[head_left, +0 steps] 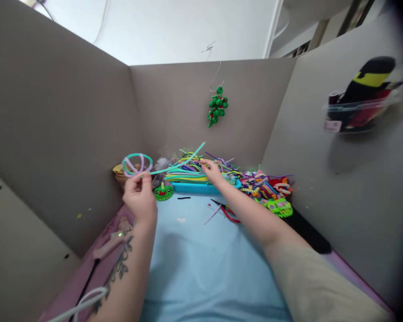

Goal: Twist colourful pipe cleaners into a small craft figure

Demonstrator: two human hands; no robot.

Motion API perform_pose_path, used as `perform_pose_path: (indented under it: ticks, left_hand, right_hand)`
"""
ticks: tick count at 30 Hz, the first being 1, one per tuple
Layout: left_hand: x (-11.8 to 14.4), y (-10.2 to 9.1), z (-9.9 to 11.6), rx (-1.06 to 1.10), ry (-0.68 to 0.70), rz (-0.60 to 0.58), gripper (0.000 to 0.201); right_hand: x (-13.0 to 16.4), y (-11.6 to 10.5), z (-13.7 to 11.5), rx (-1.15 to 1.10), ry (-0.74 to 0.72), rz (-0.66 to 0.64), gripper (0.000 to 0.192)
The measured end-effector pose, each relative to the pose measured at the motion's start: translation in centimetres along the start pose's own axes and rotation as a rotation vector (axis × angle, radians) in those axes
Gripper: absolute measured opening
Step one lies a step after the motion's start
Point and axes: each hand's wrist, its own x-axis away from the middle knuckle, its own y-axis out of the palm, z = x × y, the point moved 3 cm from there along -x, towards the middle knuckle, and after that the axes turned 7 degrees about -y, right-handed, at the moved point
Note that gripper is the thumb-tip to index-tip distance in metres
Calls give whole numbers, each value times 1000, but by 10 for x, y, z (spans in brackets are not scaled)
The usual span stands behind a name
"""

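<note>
Left hand is gripping one looped stem; right hand is pinching into one stem pile beside two scissors.

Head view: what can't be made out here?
- Right hand: fingertips buried in the pipe cleaner pile; grip unclear.
- Left hand: pinches a looped pipe cleaner; its twists are blurred.
- Wall pocket: contents smeared at the frame edge.
- Hanging green ornament: too small to identify.
</note>
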Motion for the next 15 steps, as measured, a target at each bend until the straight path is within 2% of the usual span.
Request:
perform_pose_path:
  ticks: [2, 3, 4, 5, 7, 8, 10, 13, 15]
  left_hand:
    - [22, -2, -14, 50, -81, -34, 26]
    - [34, -3, -21, 61, -114, -74, 26]
    - [45, -3, -27, 68, -141, -117, 25]
    - [56, -3, -32, 74, -163, -162, 24]
    - [73, 0, -39, 87, -182, -253, 22]
    - [80, 2, -42, 101, -179, -303, 22]
    - [90, 9, -46, 122, -176, -405, 21]
    - [98, 18, -58, 160, -212, -561, 19]
    - [101, 21, -69, 190, -293, -667, 20]
  right_hand:
    - [15, -22, -26, -167, 112, 181, 34]
    - [27, -33, -41, -228, 136, 260, 37]
    - [40, -42, -58, -274, 118, 285, 39]
    - [55, -49, -74, -296, 83, 274, 39]
    - [87, -49, -100, -287, 48, 162, 37]
    - [103, -43, -108, -291, 58, 109, 37]
    - [130, -23, -109, -320, 143, 86, 39]
    - [153, 16, -95, -461, 270, -16, 35]
    - [161, 37, -87, -617, 333, -118, 32]
